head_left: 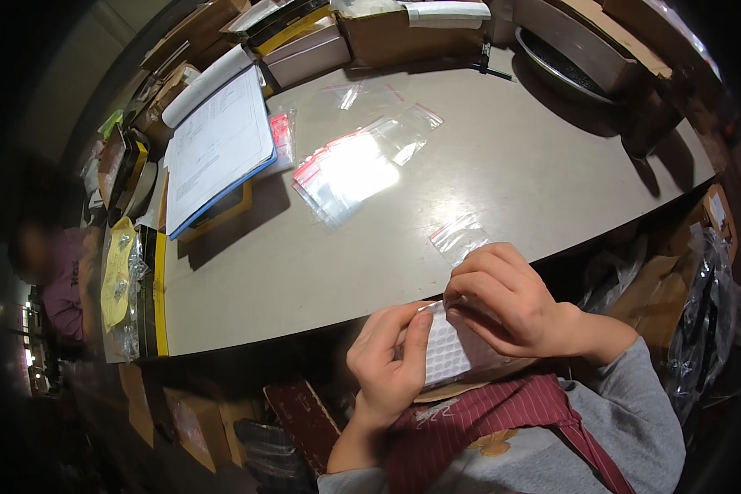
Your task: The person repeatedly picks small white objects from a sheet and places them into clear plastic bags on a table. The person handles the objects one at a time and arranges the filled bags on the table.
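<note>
A white sheet covered with rows of small round dots [450, 352] is held at the table's near edge, in front of my apron. My left hand [387, 356] grips its left side, the thumb lying over the top corner. My right hand [506, 298] is closed in a pinch at the sheet's upper edge; its fingers hide whether it holds the sheet itself or a small piece from it. Just beyond the right fingers lies a small clear zip bag [457, 235] with red stripes. Farther off, a pile of similar clear zip bags [346, 169] shines under the light.
A clipboard with papers [222, 144] stands tilted at the left of the grey table [263, 288]. Cardboard boxes [412, 37] line the back, beside a round dark dish [564, 66] and a black pen [486, 62]. Another person [62, 280] is at far left.
</note>
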Motion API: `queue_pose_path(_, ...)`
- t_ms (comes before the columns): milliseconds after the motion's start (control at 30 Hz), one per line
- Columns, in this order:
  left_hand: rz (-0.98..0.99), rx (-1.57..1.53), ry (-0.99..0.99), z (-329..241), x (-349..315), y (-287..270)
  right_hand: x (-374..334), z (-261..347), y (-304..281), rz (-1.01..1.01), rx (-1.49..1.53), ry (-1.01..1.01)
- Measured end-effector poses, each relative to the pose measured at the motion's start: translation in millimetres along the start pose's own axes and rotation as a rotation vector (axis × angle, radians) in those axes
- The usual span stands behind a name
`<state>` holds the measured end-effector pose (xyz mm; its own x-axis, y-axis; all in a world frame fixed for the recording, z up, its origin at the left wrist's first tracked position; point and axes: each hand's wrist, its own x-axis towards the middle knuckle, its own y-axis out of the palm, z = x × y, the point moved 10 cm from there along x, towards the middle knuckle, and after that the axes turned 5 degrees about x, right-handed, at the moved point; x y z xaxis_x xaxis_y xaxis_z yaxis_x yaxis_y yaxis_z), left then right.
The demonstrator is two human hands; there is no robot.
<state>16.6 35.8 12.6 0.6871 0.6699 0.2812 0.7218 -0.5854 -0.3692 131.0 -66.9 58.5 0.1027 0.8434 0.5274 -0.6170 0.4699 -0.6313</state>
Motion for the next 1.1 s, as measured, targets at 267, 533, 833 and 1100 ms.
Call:
queue_pose_path(267, 0.025, -0.032, -0.072, 5.6, -1.0, 3.0, 3.5, -2.5, -3.3, 0.052, 0.073, -0.012)
queue_pose_path(533, -0.105, -0.452, -0.320, 32.2, -11.7, -21.9, 12.6, -63.1, -14.6, 0.065, -0.178, 0.145)
queue_pose_path(833, -0.426, -0.448, -0.220, 57.7, -24.3, -96.2, 16.2, -76.3, -20.9, 0.082, -0.170, 0.200)
queue_pose_path(1100, -0.528, -0.516, -0.181, 60.4, -32.8, -117.1, -0.4, -46.2, -2.6, 0.479, 0.068, 0.166)
